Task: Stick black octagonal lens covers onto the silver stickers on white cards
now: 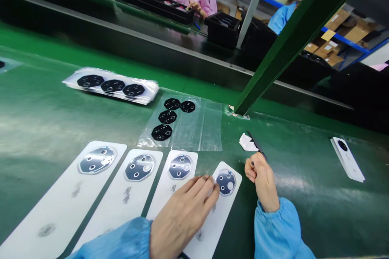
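Observation:
Four white panels, long and rounded, lie in a row; the rightmost white panel point(227, 213) has a shiny octagonal plate point(225, 182) with ring-like holes at its top. My left hand point(187, 212) lies over this panel's left side, fingers stretched and fingertips touching beside the plate. My right hand point(263, 178) is closed in a pinch just right of the panel. A small dark bit shows at its fingers, too little to name. Beyond the knuckles is a thin dark stick point(257, 145) beside crumpled white paper point(247, 142); whether the hand holds the stick is unclear.
A clear plastic bag point(209, 127) with black octagonal pieces point(167, 117) lies behind the panels. Left of it sits a stack of bagged pieces point(111, 85). A green post point(282, 44) rises from the table. Another white panel point(348, 160) lies far right. Co-workers are beyond.

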A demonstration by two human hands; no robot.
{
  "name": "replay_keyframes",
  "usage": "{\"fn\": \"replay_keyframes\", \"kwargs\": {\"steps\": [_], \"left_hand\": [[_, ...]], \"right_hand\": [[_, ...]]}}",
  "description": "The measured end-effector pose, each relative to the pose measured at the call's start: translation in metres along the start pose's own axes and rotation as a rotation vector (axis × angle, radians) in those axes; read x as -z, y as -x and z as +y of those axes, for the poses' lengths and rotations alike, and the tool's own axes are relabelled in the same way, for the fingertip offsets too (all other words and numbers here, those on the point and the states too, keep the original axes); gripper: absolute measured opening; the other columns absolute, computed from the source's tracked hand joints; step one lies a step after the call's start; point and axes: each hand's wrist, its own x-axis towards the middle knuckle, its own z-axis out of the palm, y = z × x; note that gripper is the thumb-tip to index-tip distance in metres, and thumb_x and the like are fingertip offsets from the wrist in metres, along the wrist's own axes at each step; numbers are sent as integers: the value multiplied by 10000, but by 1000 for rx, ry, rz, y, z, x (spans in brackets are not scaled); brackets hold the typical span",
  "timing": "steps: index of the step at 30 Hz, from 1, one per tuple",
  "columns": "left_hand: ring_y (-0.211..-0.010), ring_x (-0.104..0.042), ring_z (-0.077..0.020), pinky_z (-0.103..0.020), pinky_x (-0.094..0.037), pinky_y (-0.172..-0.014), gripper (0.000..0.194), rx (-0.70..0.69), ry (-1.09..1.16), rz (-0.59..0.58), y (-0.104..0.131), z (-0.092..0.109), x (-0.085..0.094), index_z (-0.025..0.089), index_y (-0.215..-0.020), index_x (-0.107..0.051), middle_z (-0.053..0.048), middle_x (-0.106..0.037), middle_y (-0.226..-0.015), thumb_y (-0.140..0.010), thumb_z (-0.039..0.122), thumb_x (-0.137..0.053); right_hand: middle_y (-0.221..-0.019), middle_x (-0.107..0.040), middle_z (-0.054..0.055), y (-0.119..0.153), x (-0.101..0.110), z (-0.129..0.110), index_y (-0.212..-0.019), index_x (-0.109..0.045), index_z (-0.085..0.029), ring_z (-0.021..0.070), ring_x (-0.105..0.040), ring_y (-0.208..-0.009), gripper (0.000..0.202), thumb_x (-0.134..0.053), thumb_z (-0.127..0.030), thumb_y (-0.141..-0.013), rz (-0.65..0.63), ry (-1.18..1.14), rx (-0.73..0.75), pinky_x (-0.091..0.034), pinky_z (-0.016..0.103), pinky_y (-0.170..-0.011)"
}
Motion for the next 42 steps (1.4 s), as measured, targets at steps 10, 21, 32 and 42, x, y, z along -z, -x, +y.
{"fn": "replay_keyframes", "kwargs": {"steps": [10, 21, 32, 42], "left_hand": [[-1018, -562, -144, -314, -353, -1035, 272, 78, 196, 89, 50, -28, 39, 191, -1018, -592, -9, -656, -1045, -917, 86, -363], [-1209, -494, -172, -345, -354, -1077, 309, 69, 32, 64, 90, -36, 17, 162, -1199, -548, -51, -586, -1271, -910, 131, -441], [-1070, -586, -210, -323, -393, -966, 323, 49, -78, 147, 73, -37, 11, 64, -1104, -558, -107, -643, -1149, -878, 41, -327], [-1031, -602, -204, -329, -387, -955, 314, 53, -55, 155, 76, -37, 12, 82, -1050, -576, -104, -644, -1127, -876, 67, -315]], "right_hand": [[-682, -508, -31, -11, 11, 9, -819, -516, -193, 99, -479, -535, 193, -558, -377, -863, 196, 39, 113, -399, 256, -529], [-964, -586, 65, 21, 2, -20, -858, -615, -184, 193, -635, -791, 205, -722, -306, -732, 350, 30, 144, -569, 308, -631], [-908, -628, 54, 38, -100, -49, -920, -635, -189, 173, -623, -790, 147, -560, -301, -862, -179, 100, -12, -539, 279, -693], [-991, -616, 75, 35, -115, -46, -891, -588, -195, 176, -637, -850, 72, -518, -206, -880, -31, 314, 176, -549, 285, -706]]}}
